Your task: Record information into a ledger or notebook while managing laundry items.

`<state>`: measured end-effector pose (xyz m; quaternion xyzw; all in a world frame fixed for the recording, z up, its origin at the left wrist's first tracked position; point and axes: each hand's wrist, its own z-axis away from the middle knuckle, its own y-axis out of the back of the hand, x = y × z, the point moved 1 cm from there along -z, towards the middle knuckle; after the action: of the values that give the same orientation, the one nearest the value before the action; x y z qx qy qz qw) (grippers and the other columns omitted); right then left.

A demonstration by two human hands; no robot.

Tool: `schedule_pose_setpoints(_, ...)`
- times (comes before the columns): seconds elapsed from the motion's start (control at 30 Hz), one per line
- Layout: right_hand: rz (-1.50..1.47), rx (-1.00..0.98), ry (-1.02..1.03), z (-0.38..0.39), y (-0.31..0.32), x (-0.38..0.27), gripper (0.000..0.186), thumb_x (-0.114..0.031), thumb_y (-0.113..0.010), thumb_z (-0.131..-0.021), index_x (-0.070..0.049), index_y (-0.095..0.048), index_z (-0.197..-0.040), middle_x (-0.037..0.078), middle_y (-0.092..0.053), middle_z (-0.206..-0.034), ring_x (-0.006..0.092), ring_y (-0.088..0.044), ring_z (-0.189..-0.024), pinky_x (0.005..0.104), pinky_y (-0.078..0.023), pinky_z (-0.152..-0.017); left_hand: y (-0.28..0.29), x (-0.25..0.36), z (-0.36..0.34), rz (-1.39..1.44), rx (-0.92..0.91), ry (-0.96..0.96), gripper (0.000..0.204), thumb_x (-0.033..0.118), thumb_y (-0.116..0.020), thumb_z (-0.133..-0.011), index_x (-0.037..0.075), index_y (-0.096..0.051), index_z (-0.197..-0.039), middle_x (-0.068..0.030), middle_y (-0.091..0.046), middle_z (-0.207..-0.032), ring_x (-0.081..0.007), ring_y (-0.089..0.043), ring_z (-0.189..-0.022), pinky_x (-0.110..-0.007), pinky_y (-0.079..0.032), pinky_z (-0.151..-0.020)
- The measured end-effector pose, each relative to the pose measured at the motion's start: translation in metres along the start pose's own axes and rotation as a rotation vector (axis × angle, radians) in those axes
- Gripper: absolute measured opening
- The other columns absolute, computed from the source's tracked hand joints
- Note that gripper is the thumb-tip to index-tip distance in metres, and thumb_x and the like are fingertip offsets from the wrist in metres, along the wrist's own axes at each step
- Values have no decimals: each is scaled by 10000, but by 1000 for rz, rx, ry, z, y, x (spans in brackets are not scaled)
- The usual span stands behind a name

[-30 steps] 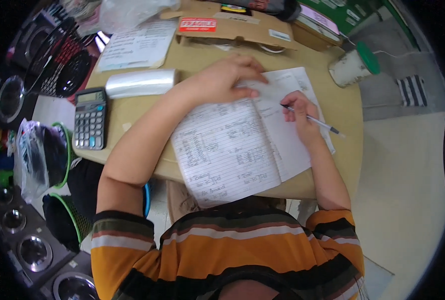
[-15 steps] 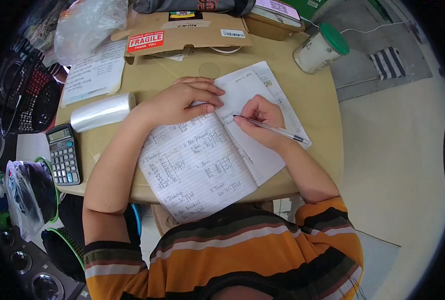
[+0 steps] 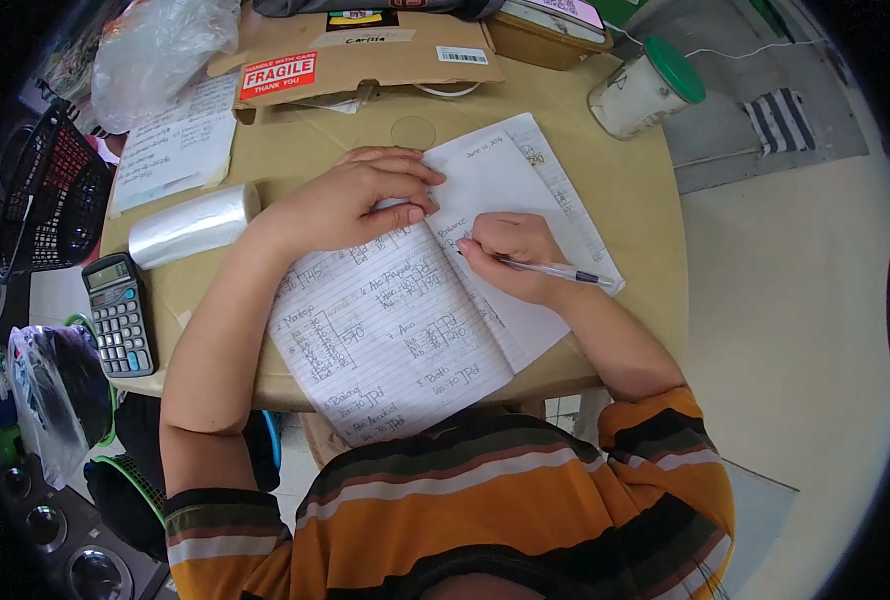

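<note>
An open lined notebook (image 3: 395, 345) lies tilted on the table, its left page filled with handwriting and its right page mostly blank below a few lines at the top. My left hand (image 3: 373, 195) rests palm down across the upper left page, fingers stretched toward the fold. Over the right page, my right hand (image 3: 515, 252) grips a clear pen (image 3: 555, 270), its tip at the written lines near the fold. The pen's barrel slants back over the hand toward the notebook's right edge.
Left of the notebook are a clear plastic roll (image 3: 193, 224), a calculator (image 3: 120, 315) and written sheets (image 3: 175, 145). A cardboard package (image 3: 375, 65) lies at the back, near a green-lidded jar (image 3: 645, 90). A black basket (image 3: 55, 195) stands beyond the table's left edge.
My right hand has moved slightly down the page with the pen, and more writing shows above it. My left hand stays on the notebook. The whole view has shifted slightly.
</note>
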<state>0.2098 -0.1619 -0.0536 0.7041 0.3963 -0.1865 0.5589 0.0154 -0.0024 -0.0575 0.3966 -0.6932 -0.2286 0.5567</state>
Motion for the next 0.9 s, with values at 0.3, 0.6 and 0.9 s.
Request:
schedule_pose_setpoints(0.3,-41,36,-11,-2,0,-3,316,-18,-651,-869,-29,-413,-662,65,-407,-584,188,-383,-512,340,-322,-486,0,2,-1,-21,-30,23,217,226,-636,-926,79,-694,-1075,-60,-614,-1325,-315,-468,-1319,-450,-326,-1122)
schedule_pose_setpoints(0.6,12,40,-43,-1,0,-5,286,-9,-644,-856,-15,-414,-686,125,-428,-619,257,-417,-538,371,-354,-518,0,2,0,-26,-5,17,215,229,-635,-928,87,-698,-1077,-63,-623,-1313,-319,-475,-1312,-454,-336,-1118)
schedule_pose_setpoints(0.9,21,34,-64,-1,0,-4,267,-17,-642,-852,-16,-435,-682,123,-474,-624,261,-450,-549,372,-358,-516,0,1,0,-40,-5,-2,211,229,-635,-930,85,-693,-1072,-66,-625,-1305,-308,-484,-1300,-454,-340,-1114)
